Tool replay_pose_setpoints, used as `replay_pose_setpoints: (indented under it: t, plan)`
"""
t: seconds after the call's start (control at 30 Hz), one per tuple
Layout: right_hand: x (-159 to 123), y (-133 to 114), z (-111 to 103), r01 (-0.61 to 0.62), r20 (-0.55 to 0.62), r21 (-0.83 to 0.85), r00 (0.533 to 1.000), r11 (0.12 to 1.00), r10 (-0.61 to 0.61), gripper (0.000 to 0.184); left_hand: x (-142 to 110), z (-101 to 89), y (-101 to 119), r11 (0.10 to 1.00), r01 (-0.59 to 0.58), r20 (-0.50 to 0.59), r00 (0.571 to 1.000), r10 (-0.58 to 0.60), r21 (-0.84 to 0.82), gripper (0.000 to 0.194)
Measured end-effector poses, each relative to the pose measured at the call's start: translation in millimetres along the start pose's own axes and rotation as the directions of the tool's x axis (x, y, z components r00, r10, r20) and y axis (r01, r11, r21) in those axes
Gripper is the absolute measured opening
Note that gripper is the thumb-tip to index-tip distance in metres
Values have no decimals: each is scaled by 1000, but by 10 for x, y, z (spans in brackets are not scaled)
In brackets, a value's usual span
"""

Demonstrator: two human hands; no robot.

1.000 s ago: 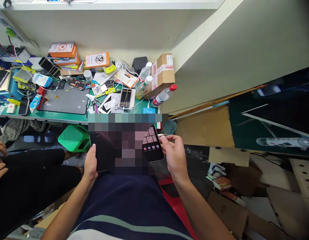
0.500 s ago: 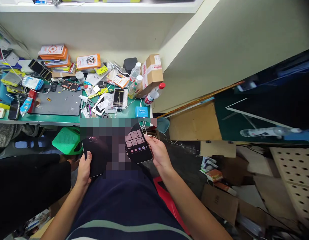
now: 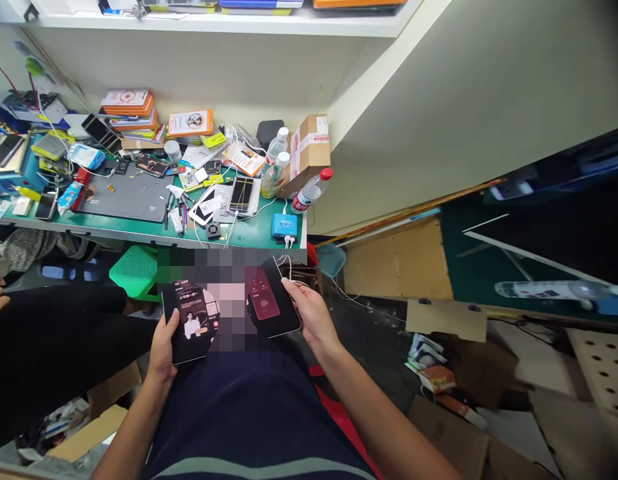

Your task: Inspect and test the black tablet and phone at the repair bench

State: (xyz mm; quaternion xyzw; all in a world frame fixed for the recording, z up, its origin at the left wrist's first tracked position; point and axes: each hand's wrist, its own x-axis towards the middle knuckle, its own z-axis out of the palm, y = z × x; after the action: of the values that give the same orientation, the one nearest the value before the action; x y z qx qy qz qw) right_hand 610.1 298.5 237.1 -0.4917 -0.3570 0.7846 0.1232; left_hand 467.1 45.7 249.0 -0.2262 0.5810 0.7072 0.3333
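Screen content has just changed on your black, flat, glass-fronted tablet [image 3: 193, 327]: the icon grid at its right has given way to a dark red panel, and its dark left part now shows a picture with a person in white. That suggests it is powered and responding. Blurring hides its middle, but it looks like one piece, tilted, its right end farther from you, above your lap and below the near edge of the green-topped table [image 3: 253, 233].

Your left hand [image 3: 161, 347] pinches the left edge, thumb on the front; your right hand [image 3: 316, 320] pinches the right edge. Just beside your right fingers, a thin white cable [image 3: 290, 267] rises towards the small blue box [image 3: 285, 227]; you cannot tell whether it is plugged into the tablet.
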Motion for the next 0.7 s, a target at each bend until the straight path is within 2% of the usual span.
replay_pose_setpoints:
  t: [0.1, 0.2, 0.3, 0.53, 0.7]
  plan:
    - [-34, 55, -125, -14, 51, -11, 999, 1000, 15, 41, -169, 14, -126, 985, 103, -12, 994, -106, -140, 46]
    - [-62, 126, -234, 0, 70, -35, 998, 999, 3, 39, -322, 28, -230, 969, 139, -31, 988, -148, -205, 56]
    - [-113, 188, -307, 10, 74, -50, 997, 999, -7, 40, -437, -5, -326, 981, 109, -147, 980, -134, -162, 55]
    - [-350, 293, -347, 41, 67, -16, 997, 999, -39, 49, -519, -228, -505, 992, 110, -307, 944, -122, -55, 46]
    - [-535, 415, -359, 119, 12, -1, 993, 993, -119, 47, -551, -413, -649, 990, 129, -247, 959, -140, -62, 46]
